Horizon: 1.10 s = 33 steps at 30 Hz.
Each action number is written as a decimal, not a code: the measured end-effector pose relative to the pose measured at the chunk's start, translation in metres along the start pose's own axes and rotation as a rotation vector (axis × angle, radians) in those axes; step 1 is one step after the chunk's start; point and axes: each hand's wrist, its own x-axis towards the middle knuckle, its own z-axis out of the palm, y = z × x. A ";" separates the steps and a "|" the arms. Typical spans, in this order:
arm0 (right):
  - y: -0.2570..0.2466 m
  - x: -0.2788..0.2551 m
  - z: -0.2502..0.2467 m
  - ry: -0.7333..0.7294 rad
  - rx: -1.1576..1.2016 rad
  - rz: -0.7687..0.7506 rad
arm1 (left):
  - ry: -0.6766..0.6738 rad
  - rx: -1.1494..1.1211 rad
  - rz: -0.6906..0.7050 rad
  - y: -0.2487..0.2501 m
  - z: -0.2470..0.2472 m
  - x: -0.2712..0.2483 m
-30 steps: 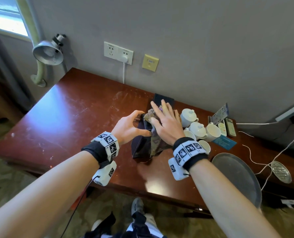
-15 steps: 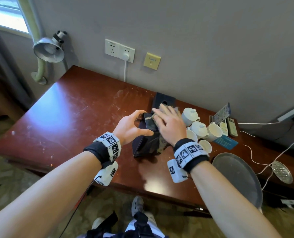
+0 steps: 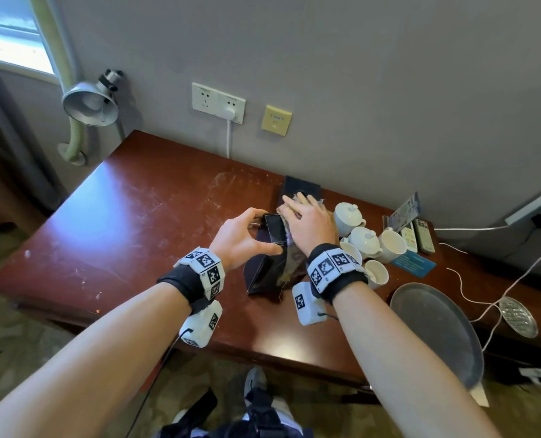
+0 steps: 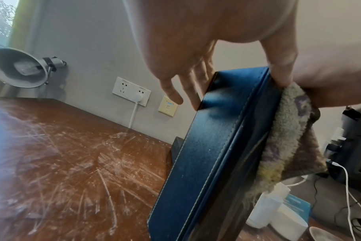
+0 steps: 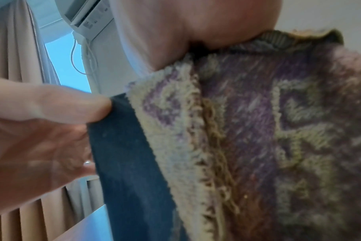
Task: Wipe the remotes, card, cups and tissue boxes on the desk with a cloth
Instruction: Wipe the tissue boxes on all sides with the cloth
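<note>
Cloth had slid up the box since a second ago

Right hand (image 3: 310, 221) was flat on the cloth (image 3: 289, 260), fingers straight, pressing it against the side of the dark tissue box (image 3: 264, 273) that stood on end near the middle of the head view. A second earlier that hand sat lower and closer to the front edge of the worktop (image 3: 136, 222); by this frame it had pushed up and away, so the fingertips reached past the box's top end toward the second dark tissue box (image 3: 302, 186) lying against the wall just behind. More of the box's glossy side showed bare below the hand than before, so I'd guess that stroke was about finished.

Left hand (image 3: 242, 238) hadn't really shifted. It was curled round the box's top end, thumb on the cloth side and fingers on the far side, keeping it upright. The left wrist view showed that grip pretty clearly, with the cloth hanging down the box's right face.

Task-wise, one face looked mostly done, but the other faces and the second box were probably still to go. Cups (image 3: 362, 238), remotes (image 3: 422, 235) and the blue card (image 3: 414, 263) sat in a cluster at right of centre, well clear of both hands, so I'd call this early days.
</note>
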 end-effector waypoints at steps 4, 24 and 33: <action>-0.012 -0.015 0.011 0.036 0.008 -0.178 | 0.014 -0.016 0.015 -0.002 -0.001 -0.003; 0.048 -0.028 -0.004 0.057 0.163 -0.414 | 0.012 -0.080 0.035 -0.009 0.005 -0.002; 0.029 -0.013 -0.006 -0.077 -0.032 -0.221 | -0.080 0.066 0.017 -0.033 0.002 -0.009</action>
